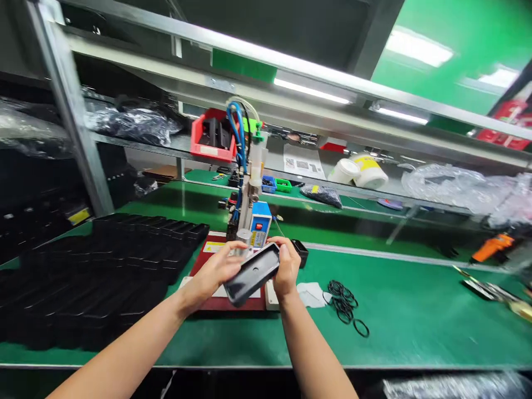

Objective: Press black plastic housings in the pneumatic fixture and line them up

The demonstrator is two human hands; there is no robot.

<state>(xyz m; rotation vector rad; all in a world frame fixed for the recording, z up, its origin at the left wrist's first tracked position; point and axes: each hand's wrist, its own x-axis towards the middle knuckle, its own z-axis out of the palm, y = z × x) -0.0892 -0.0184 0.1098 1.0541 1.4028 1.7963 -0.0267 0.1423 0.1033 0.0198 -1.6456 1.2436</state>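
Note:
A black rectangular housing (254, 272), hollow side up with a small round hole in its floor, is tilted in front of a small press (249, 205) on a red base (233, 303). My right hand (287, 267) grips its upper right end, thumb on the rim. At its left side is my left hand (211, 274), fingers apart and slightly blurred; whether its fingers touch the housing is hard to tell. Black rubber rings (341, 299) lie on the green table by a white paper (311, 295). Another black part (300, 253) stands right of the press.
Rows of black housings (103, 271) cover the left of the green table (399, 321). An orange tool (492, 247) is at the far right. Above, a shelf holds a red bin (213, 136), white tubs (368, 170) and plastic bags (453, 185).

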